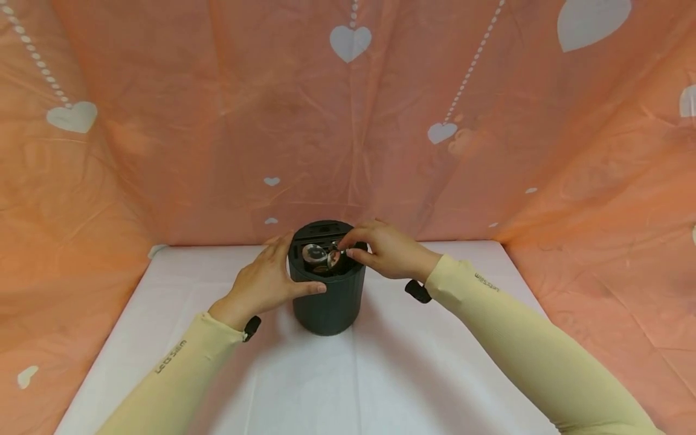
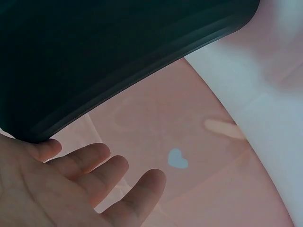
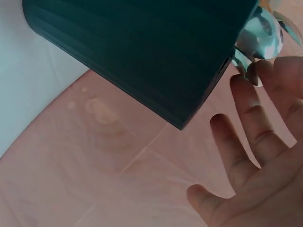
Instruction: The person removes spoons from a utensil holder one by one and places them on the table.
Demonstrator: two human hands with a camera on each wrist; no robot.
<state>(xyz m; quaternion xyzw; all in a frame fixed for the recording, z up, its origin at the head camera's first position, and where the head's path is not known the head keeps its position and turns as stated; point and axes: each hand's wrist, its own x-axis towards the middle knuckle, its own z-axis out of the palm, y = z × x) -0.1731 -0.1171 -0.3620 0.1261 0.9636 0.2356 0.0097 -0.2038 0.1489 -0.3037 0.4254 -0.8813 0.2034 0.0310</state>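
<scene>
A dark utensil holder point(image 1: 328, 308) stands upright on the table, its top divided by slots. Inside its front opening sit shiny metal spoons, one with its bowl point(image 1: 314, 254) facing up and a smaller spoon point(image 1: 333, 259) beside it. My right hand point(image 1: 388, 249) reaches over the right rim and pinches the smaller spoon between thumb and fingers. In the right wrist view a large spoon bowl point(image 3: 262, 35) juts past the rim near the fingertips. My left hand point(image 1: 266, 279) rests against the holder's left side, thumb extended across the front; its fingers point(image 2: 102, 175) look loosely straight in the left wrist view.
A white cloth point(image 1: 304, 386) covers the table. Behind and at both sides hangs an orange-pink curtain point(image 1: 228, 121) with white hearts, close behind the holder. Dark wrist devices point(image 1: 417, 291) sit on both wrists.
</scene>
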